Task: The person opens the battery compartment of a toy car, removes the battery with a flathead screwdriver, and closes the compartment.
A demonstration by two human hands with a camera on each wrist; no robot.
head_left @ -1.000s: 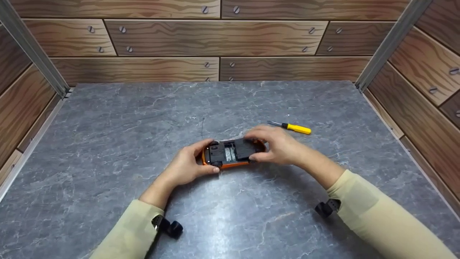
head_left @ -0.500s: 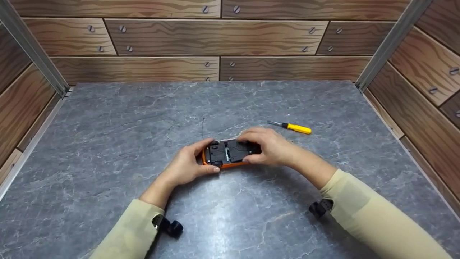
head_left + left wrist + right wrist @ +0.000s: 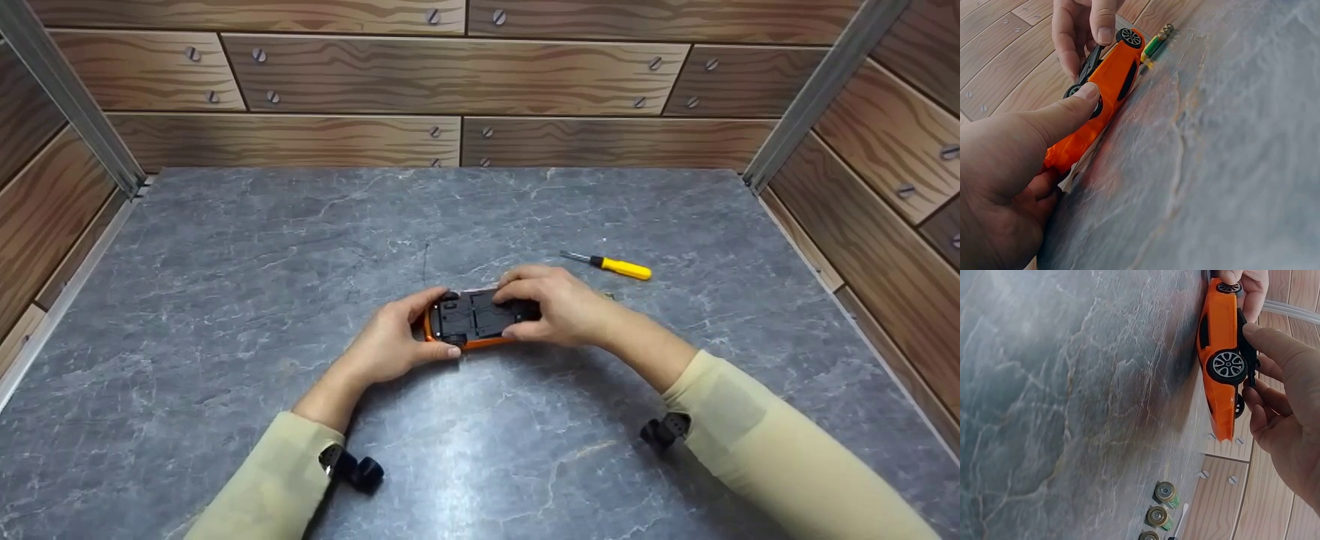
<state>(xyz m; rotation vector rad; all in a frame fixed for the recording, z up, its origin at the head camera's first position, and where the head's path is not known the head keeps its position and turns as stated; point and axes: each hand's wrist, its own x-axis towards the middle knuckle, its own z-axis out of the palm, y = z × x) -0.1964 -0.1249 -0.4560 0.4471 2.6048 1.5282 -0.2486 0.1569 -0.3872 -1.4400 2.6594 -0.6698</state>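
Note:
An orange toy car [image 3: 484, 343] lies upside down on the table, its black underside [image 3: 454, 321] facing up. My left hand [image 3: 391, 341] grips its left end, with the thumb along the near side by a wheel. At the other end my right hand [image 3: 566, 309] pinches a black cover [image 3: 1248, 343] between thumb and fingers. In the right wrist view this cover sits tilted on the underside, its end above the larger wheel [image 3: 1227, 365] standing out from the body. From the head view it lies flush against the rest of the underside, partly hidden by the right hand.
A screwdriver [image 3: 626, 268] with a yellow handle lies behind the right hand. Several green batteries [image 3: 1166, 494] stand beyond the car's right end, mostly hidden in the head view. Wood-patterned walls [image 3: 450, 75] enclose the grey marbled table [image 3: 225, 262].
My right hand has moved left with the black cover, closing the gap in the middle of the underside where a silvery interior showed. The left hand and car have stayed in place.

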